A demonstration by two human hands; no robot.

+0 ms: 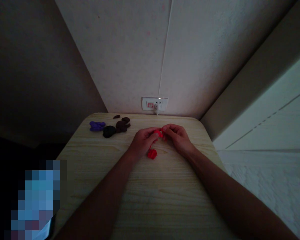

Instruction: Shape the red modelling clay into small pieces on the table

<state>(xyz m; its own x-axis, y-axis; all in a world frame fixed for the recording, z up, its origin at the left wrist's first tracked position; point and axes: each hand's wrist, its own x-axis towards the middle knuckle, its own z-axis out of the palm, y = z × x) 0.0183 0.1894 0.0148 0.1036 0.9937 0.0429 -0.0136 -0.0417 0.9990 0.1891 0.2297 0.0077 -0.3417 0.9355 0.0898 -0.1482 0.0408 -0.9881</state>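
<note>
Both of my hands meet over the far middle of the wooden table. Thumb and fingers of my left hand [146, 141] pinch a soft red piece of modelling clay [158, 133]. My right hand [177, 136] is closed on the other side of the same red clay, its fingertips close to the left ones. Part of the clay is hidden by the fingers. Just below my left hand, a separate red clay lump [152, 154] rests on the table.
At the table's [145, 200] back left lie purple clay [97, 126], a black lump [109, 131] and dark brown pieces [122, 125]. A wall socket [154, 104] with a plugged-in white cable sits behind the table. A blurred-out lit device [37, 196] is at lower left.
</note>
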